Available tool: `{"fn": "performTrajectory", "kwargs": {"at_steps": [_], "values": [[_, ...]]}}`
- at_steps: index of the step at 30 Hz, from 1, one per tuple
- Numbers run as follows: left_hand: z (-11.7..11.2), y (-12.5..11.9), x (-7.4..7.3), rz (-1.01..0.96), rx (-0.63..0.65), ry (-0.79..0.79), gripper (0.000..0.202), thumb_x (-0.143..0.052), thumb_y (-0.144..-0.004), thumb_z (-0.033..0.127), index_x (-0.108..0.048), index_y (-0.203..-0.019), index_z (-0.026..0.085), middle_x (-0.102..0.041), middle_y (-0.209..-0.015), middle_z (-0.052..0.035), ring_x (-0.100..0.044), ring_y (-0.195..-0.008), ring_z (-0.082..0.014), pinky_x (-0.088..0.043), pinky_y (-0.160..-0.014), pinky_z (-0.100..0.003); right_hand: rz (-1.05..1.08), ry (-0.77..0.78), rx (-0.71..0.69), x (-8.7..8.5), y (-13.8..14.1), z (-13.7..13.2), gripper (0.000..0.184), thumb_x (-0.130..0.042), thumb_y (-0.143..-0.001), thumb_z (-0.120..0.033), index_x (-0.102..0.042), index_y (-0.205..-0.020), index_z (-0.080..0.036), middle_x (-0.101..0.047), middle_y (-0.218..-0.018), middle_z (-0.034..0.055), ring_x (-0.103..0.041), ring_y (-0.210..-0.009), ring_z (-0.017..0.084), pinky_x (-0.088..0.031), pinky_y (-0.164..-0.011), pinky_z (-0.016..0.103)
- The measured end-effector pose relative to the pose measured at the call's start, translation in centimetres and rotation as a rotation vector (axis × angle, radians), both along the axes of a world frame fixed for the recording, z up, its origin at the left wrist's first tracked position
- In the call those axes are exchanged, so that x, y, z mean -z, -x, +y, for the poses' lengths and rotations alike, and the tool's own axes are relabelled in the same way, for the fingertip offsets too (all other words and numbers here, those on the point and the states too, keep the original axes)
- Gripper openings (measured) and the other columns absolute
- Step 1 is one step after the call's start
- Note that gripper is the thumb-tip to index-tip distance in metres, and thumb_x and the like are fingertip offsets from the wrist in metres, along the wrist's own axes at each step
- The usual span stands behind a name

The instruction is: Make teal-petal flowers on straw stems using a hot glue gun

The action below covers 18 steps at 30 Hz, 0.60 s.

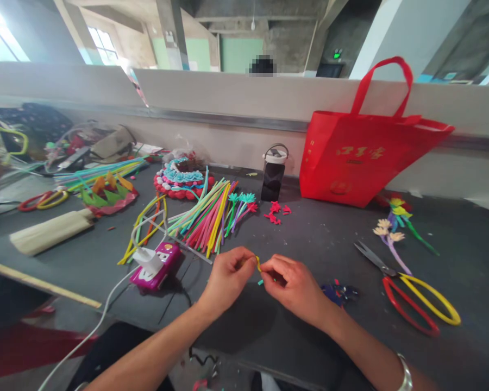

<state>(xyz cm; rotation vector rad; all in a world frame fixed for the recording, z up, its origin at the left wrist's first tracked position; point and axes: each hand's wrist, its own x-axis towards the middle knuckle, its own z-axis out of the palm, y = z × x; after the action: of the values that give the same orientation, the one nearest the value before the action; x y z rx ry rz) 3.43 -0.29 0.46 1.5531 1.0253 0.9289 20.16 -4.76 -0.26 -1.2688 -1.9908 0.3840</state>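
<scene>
Pinching short yellow pipe-cleaner piece (258, 264) between both hands, left of scissors (411, 288). Left hand (228, 277) is closing fingertips on one end; right hand (293, 285) is gripping other end, fingers curled tight. Piece is showing only small bend, so shaping is seeming early. Bundle of straight stems (206, 217), further left of scissors, is lying unused.

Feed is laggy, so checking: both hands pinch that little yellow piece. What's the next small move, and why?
Probably a small twist by the right hand while the left hand pins the yellow piece: both pinch it, only a short curl shows between the fingertips, and a green end sticks out below.
</scene>
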Motion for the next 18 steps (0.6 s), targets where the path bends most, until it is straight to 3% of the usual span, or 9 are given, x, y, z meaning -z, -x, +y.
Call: {"fn": "performTrajectory", "kwargs": {"at_steps": [5, 9, 13, 18], "values": [[-0.4, 0.3, 0.6, 0.289, 0.095, -0.377, 0.016, -0.053, -0.085, 0.019, -0.065, -0.075, 0.019, -0.055, -0.063, -0.0005, -0.048, -0.057, -0.0128, -0.029, -0.057, -0.024, 0.004, -0.003, 0.013, -0.6, -0.4, -0.2, 0.014, -0.054, -0.084, -0.010, -0.059, -0.077, -0.021, -0.057, -0.069, -0.0024, -0.054, -0.061, 0.012, -0.040, -0.057, 0.022], [0.1, 0.9, 0.4, 0.391, 0.271, -0.534, 0.020, -0.047, -0.089, 0.017, -0.063, -0.078, 0.020, -0.055, -0.065, -0.0015, -0.049, -0.059, -0.0133, -0.028, -0.058, -0.024, -0.042, -0.042, 0.014, -1.2, -1.1, 0.0, 0.014, -0.052, -0.091, -0.015, -0.062, -0.083, -0.021, -0.061, -0.074, 0.0002, -0.057, -0.068, 0.013, -0.042, -0.062, 0.024], [0.3, 1.4, -0.4, 0.270, 0.427, -0.467, 0.017, -0.048, -0.091, 0.019, -0.064, -0.086, 0.018, -0.058, -0.069, -0.0018, -0.050, -0.062, -0.0126, -0.035, -0.062, -0.023, 0.038, 0.001, 0.036, -1.5, -1.6, 0.3, 0.014, -0.052, -0.094, -0.022, -0.065, -0.088, -0.022, -0.066, -0.080, 0.0006, -0.062, -0.073, 0.014, -0.045, -0.069, 0.025], [-0.1, 1.1, -0.8, 0.104, 0.291, -0.287, 0.023, -0.052, -0.093, 0.030, -0.066, -0.081, 0.015, -0.059, -0.069, -0.0008, -0.050, -0.063, -0.0113, -0.036, -0.060, -0.021, 0.173, 0.093, 0.052, -0.6, -1.3, 0.5, 0.012, -0.056, -0.092, -0.024, -0.066, -0.086, -0.022, -0.067, -0.078, -0.0011, -0.063, -0.072, 0.014, -0.045, -0.067, 0.023]]}}
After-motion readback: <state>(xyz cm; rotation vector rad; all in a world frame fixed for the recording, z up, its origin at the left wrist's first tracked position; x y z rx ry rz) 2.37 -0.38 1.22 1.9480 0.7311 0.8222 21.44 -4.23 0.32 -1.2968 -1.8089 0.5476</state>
